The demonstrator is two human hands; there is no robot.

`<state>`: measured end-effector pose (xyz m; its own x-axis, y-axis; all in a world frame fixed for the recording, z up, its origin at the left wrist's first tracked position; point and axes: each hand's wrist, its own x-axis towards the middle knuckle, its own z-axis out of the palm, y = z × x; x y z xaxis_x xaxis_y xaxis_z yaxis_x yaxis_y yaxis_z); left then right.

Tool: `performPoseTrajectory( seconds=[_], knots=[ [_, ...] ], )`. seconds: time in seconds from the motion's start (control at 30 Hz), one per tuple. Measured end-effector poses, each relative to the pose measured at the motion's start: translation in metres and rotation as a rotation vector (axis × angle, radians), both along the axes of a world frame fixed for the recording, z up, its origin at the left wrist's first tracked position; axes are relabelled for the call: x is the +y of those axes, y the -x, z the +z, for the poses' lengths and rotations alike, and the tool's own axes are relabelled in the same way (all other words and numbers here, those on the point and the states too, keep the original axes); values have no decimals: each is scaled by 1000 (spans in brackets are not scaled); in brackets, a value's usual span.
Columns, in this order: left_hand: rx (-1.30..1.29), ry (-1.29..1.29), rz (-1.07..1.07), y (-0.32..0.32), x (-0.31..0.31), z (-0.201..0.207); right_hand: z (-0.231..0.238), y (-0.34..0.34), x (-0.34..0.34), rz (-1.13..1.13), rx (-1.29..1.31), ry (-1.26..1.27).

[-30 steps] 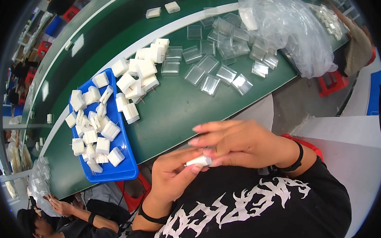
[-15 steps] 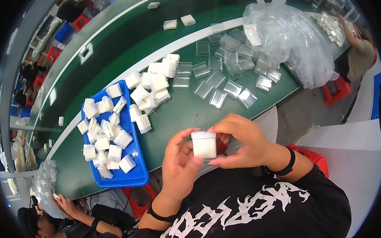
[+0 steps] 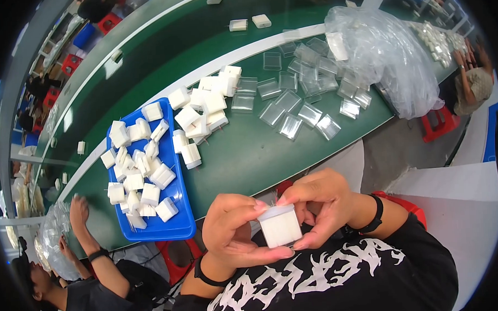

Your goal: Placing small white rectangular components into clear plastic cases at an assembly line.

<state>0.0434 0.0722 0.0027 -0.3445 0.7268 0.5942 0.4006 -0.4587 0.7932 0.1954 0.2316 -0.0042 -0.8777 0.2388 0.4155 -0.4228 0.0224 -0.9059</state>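
Holding one white block [image 3: 280,227] at the lower centre of the picture, both hands are steadying it with its capped end up and thin pins standing out at the top. The left hand [image 3: 235,229] is partly closed, gripping the block's left side from cap to lower edge; the right hand [image 3: 322,208] is curling loosely, its fingertips pinching the right side at the top and bottom corners. For good handling, both hands should be pressing evenly on the corners, keeping the block square and the fingertips clear of the pins, which look easy to bend.

Compared with half a second ago, the block is sitting lower in the frame, closer to the black shirt [image 3: 332,268], and is tilting slightly rather than standing straight. The blue tray [image 3: 183,217] at left and the clear covers [image 3: 290,126] at upper centre are keeping the same layout on the green surface [image 3: 233,164]. At lower left, a co-worker's hand [image 3: 79,212] is now lifting away from the plastic bag [image 3: 61,241].
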Motion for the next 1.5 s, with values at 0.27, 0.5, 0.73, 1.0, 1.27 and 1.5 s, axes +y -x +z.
performPoseTrajectory(
  seconds=[0.27,0.5,0.73,1.0,1.27,1.5],
  knots=[
    [-36,-36,-17,-2,-3,14,11,6,-2,6,103,-73],
    [-60,13,-37,6,-6,3,9,7,-2,4,52,-1],
    [-385,240,-67,0,-8,-1,12,12,4,-188,-100,-443],
    [-1061,347,-258,-4,-8,-4,1,9,9,-257,-229,-430],
    [-849,283,-213,-6,-9,-12,3,6,12,-234,-159,-456],
    [-177,177,-85,11,-17,-18,10,7,8,-149,-97,-350]
  ],
)
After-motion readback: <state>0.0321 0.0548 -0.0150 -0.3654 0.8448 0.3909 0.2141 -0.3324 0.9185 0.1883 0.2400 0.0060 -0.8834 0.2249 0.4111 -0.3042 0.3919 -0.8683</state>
